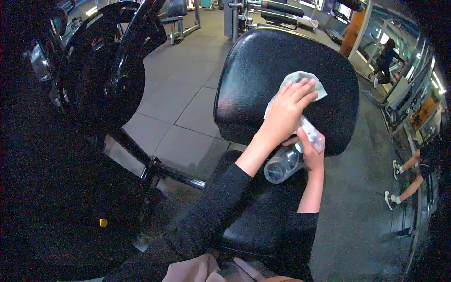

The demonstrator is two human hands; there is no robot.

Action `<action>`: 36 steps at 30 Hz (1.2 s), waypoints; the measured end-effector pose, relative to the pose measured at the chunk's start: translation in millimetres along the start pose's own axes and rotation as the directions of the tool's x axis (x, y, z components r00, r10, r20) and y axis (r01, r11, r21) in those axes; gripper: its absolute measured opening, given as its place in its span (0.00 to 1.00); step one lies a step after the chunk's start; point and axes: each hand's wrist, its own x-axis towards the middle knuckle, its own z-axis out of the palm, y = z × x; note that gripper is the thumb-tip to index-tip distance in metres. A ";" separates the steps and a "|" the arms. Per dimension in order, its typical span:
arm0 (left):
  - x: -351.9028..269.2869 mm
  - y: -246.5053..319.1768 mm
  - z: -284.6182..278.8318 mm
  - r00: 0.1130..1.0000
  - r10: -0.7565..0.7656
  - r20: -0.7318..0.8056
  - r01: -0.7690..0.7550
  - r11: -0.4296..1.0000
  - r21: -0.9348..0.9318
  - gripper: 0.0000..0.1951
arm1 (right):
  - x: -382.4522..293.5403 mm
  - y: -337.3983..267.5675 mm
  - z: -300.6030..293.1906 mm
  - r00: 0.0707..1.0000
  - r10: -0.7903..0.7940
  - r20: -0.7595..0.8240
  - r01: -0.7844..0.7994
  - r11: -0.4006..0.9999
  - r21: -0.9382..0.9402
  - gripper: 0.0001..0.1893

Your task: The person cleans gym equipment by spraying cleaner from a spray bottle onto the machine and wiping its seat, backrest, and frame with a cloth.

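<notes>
My left hand lies with its fingers spread over a pale cloth, pressing it against the black padded backrest of a gym machine. Just below it, my right hand grips a clear plastic spray bottle around its upper part. The bottle is tilted, its base towards me, and its spray head is partly covered by my fingers. Beneath both forearms sits the machine's black seat pad.
At left stand dark weight plates and a black metal frame bar. Grey tiles cover the floor. A person's legs show at the right edge; another person appears farther back. More gym equipment stands behind.
</notes>
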 end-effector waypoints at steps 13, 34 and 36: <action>-3.0 -51.9 -53.5 0.907 -0.267 -0.325 0.358 0.895 0.265 0.25 | 2.7 3.1 9.8 0.999 0.021 -0.050 -0.017 0.996 0.088 0.21; 1.0 -25.2 -25.6 0.982 -0.155 -0.109 0.175 0.964 0.201 0.25 | 2.3 1.4 6.4 0.998 -0.007 -0.063 0.013 0.995 0.097 0.20; 0.7 -11.0 -8.5 0.996 -0.086 -0.010 0.086 0.993 0.085 0.25 | 1.9 -1.5 3.8 0.999 0.005 -0.053 -0.001 0.996 0.084 0.20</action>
